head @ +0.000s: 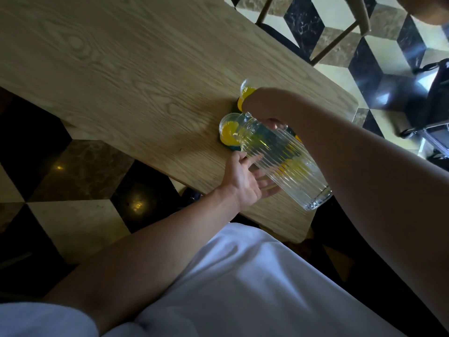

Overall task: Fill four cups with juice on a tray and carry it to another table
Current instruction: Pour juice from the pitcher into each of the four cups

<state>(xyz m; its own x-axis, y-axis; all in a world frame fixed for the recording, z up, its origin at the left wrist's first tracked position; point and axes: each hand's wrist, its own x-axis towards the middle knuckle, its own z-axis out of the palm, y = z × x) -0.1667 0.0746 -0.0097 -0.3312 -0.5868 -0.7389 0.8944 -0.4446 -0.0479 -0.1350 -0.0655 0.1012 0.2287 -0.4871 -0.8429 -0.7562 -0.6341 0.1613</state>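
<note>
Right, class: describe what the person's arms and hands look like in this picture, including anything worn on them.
Both forearms are bare from elbow to wrist. The left hand and right hand wear no gloves, and no rings, watch or bracelets show. A white short sleeve covers the left upper arm, matching the white garment on the body.

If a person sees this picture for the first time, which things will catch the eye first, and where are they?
The eye goes first to the ribbed glass pitcher, tipped over near the table's near edge, pouring yellow juice into a clear cup. The right hand grips the pitcher near its top, while the left hand supports it from below. A second cup of juice stands just beyond, partly hidden by the right wrist.
</note>
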